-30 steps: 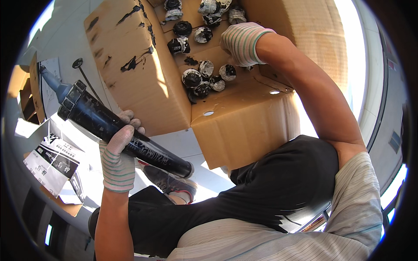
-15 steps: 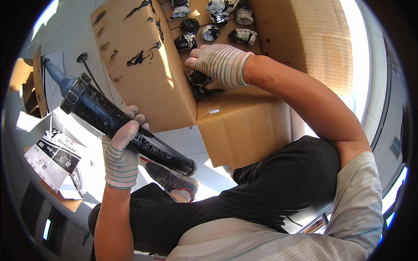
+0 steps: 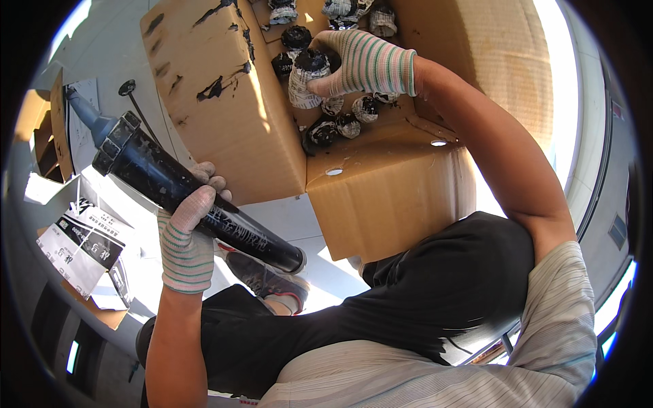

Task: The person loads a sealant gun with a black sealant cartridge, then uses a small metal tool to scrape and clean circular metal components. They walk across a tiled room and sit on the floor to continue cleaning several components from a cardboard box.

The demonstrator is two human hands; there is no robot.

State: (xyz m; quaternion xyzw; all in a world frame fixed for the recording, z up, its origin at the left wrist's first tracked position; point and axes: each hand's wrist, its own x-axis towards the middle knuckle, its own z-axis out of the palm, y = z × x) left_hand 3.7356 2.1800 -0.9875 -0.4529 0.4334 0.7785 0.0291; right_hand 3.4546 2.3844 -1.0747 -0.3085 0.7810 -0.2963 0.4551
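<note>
My left hand (image 3: 187, 238), in a striped knit glove with bare fingertips, is wrapped round the black barrel of a caulking gun (image 3: 238, 224). The barrel lies slantwise, its grey nozzle (image 3: 88, 112) toward the upper left and its round lower end near my shoe. Inside the open cardboard box (image 3: 394, 211), my gloved right hand (image 3: 360, 64) grips a crumpled white sealant wrapper (image 3: 304, 90), its top smeared black. Part of that wrapper is hidden by my fingers. Several similar black-smeared wrappers (image 3: 365, 109) lie around it on the box bottom.
Black smears mark the box's left flap (image 3: 218, 88). A thin rod with a round black disc (image 3: 127, 87) lies left of the box. Farther left are a small open carton (image 3: 47, 146) and a printed white-and-black carton (image 3: 85, 245). My knee (image 3: 462, 258) borders the box's near side.
My right hand has moved up and slightly right inside the box and now holds a crumpled wrapper. More wrappers show near the front wall. My left hand and the caulking gun barely shift.
</note>
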